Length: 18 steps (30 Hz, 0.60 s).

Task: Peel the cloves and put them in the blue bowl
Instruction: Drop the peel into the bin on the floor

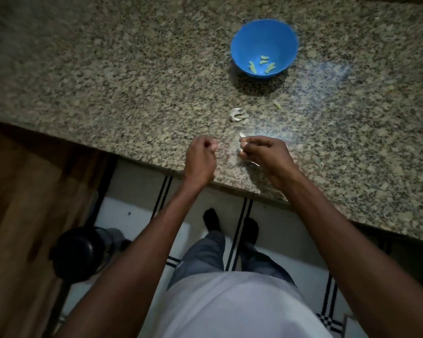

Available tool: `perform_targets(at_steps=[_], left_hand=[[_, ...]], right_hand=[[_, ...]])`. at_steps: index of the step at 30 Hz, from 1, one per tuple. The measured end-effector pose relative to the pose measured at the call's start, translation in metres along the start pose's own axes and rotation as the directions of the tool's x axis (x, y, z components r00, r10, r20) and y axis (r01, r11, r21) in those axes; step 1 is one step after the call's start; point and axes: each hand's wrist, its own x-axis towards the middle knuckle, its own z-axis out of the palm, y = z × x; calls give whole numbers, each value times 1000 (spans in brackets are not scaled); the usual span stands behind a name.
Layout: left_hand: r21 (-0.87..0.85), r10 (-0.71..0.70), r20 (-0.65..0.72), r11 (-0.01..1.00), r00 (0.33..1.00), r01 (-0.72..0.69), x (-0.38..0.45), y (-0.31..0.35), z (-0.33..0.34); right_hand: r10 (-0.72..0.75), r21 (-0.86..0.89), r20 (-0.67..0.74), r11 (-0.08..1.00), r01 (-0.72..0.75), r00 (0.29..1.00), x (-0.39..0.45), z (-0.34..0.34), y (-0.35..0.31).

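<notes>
Clove (242, 152), papery-skinned, in right hand (266, 154); round blue bowl (239, 45) beyond.

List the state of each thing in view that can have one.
blue bowl: upright on the counter, holding a few peeled cloves
peeled cloves: loose on the bowl's bottom
clove: pinched in the right hand, skin partly off
right hand: fingers curled round the clove
left hand: fingers curled, apart from the clove; whether it holds anything cannot be told
garlic skins: lying loose on the counter
</notes>
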Motion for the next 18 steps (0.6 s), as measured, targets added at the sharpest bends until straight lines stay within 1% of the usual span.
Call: perform_targets(at_steps=[1, 2, 3, 4, 5, 7, 10, 12, 14, 16, 18], left_hand=[[-135, -109, -40, 986, 993, 103, 1, -10, -13], [-300, -215, -54, 935, 975, 190, 0, -21, -28], [-466, -317, -46, 846, 947, 260, -1, -31, -44], [-593, -392, -48, 751, 919, 290, -5, -40, -59], [-688, -451, -67, 667, 890, 287, -10, -49, -75], [-826, -542, -93, 511, 835, 240, -24, -65, -112], [-909, -651, -114, 374, 751, 186, -53, -106, -166], [-942, -701, -133, 310, 700, 132, -76, -145, -199], [-957, -761, -168, 278, 627, 81, -100, -189, -231], [-964, -813, -191, 262, 550, 52, -126, -233, -263], [-964, -842, -198, 260, 501, 56, -151, -276, -292]], right_hand=[[6, -11, 36, 1000, -6, 999, 0, 16, -1], [10, -34, 76, 999, -7, 997, 1, 35, -2], [17, -56, 119, 998, -10, 993, 1, 57, -1], [24, -79, 160, 997, -11, 987, 1, 78, 0], [31, -99, 207, 995, -10, 978, 0, 101, 4], [44, -165, 307, 986, 7, 951, -3, 152, 13], [89, -258, 437, 966, 30, 895, -15, 231, 31], [126, -276, 517, 961, 26, 847, -25, 285, 50], [163, -305, 585, 952, 29, 795, -35, 342, 76], [186, -345, 638, 937, 62, 747, -49, 398, 105], [211, -389, 668, 916, 93, 713, -67, 449, 132]])
